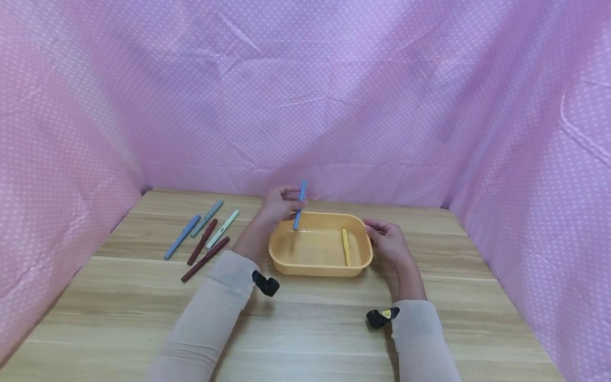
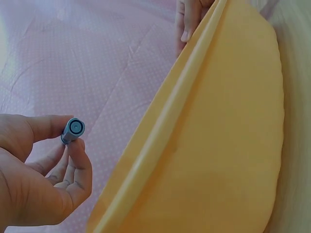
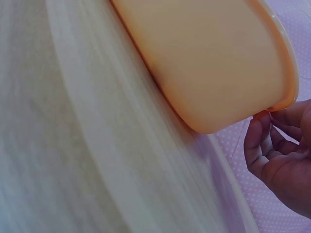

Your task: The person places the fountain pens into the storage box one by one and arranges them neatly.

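Note:
My left hand [image 1: 277, 207] pinches a blue pen [image 1: 298, 219] between thumb and fingers, above the left rear rim of a yellow plastic tub [image 1: 322, 270]. In the left wrist view the round end of that pen [image 2: 75, 127] points at the camera. A yellow pen [image 1: 346, 247] lies inside the tub near its right end. At the tub's right side, my right hand [image 1: 390, 243] grips the rim. The right wrist view shows its thumb and fingertips meeting at the edge of the tub [image 3: 214, 68].
Left of the tub, several pens lie on the wooden table [image 1: 305, 339]: blue [image 1: 182, 237], grey-green [image 1: 207, 218], pale green [image 1: 223, 229] and two dark red, one [image 1: 202, 242] behind the other [image 1: 205, 259]. A pink dotted cloth [image 1: 305, 106] encloses the table's back and sides.

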A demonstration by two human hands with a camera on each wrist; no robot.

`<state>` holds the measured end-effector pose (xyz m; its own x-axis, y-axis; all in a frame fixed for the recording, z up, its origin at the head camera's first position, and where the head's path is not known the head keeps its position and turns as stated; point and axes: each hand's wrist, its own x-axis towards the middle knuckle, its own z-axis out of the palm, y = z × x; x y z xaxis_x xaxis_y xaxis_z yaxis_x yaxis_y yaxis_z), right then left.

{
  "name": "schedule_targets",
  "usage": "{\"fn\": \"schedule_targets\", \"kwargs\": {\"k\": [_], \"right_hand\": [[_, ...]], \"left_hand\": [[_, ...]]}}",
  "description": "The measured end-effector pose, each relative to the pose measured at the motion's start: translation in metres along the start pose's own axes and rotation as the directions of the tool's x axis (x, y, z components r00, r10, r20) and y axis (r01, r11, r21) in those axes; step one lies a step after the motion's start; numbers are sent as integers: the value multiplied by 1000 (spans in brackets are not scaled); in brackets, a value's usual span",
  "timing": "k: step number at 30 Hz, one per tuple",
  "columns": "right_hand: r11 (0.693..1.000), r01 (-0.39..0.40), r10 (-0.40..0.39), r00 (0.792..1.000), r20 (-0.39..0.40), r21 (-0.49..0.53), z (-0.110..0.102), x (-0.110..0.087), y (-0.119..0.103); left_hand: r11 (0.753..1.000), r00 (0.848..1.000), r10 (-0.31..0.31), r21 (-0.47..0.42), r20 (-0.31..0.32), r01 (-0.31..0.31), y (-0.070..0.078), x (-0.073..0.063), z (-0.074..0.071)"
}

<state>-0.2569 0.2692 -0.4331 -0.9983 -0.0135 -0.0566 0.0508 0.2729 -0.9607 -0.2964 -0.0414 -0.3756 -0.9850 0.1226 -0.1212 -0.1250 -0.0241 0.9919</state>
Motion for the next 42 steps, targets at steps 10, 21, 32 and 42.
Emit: {"fn": "schedule_targets", "kwargs": {"k": [10, 21, 32, 42], "right_hand": [[997, -23, 23, 1000, 6, 71, 4, 1, -2], [1000, 3, -3, 1000, 4, 20, 3, 0, -3], [999, 24, -23, 1000, 22, -45, -2, 0, -2], [996, 45, -45, 999, 5, -74, -4, 1, 0]], "left_hand": [[999, 1000, -14, -39, 16, 15, -11, -3, 18], [999, 998, 5, -42, 65, -2, -23, -7, 35], [998, 995, 13, -58, 99, -7, -29, -8, 55], [997, 994, -8, -76, 109, 16, -27, -9, 75]]}}
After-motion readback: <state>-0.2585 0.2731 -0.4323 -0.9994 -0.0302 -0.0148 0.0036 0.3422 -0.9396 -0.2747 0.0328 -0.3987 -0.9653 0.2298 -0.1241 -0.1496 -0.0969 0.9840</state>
